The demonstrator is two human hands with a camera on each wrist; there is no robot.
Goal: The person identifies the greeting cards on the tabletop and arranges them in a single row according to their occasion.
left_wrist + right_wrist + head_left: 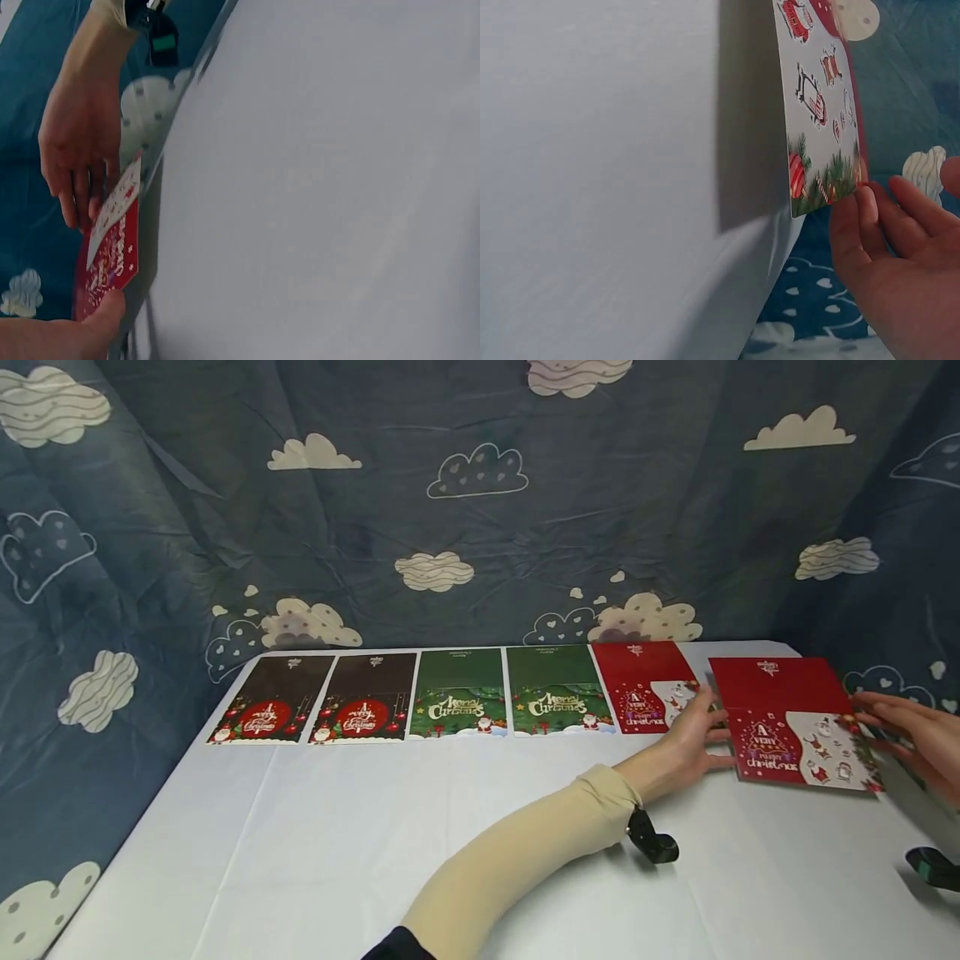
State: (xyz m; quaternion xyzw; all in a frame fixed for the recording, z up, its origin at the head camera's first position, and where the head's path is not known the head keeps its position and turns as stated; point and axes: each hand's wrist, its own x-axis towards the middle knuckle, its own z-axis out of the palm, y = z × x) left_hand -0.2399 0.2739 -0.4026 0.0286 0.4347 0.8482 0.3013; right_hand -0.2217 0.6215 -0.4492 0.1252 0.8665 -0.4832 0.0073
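A red Christmas card [795, 735], unfolded with a crease across its middle, tilts a little off the white cloth near the right end of the table. My left hand [693, 739] holds it by its left edge; in the left wrist view the thumb [111, 307] overlaps the card's edge, and its other fingers are hidden. At the opposite edge, my right hand [918, 739] touches the card with its fingertips. The right wrist view shows those fingers [862, 217] fairly straight against the card's corner, the thumb apart.
Along the table's back edge lies a row of unfolded cards: two dark brown cards [273, 697], two green cards [461, 693] and another red card [645, 685] beside my left hand. A blue cloud-patterned curtain [480, 543] hangs behind the white tablecloth [360, 827].
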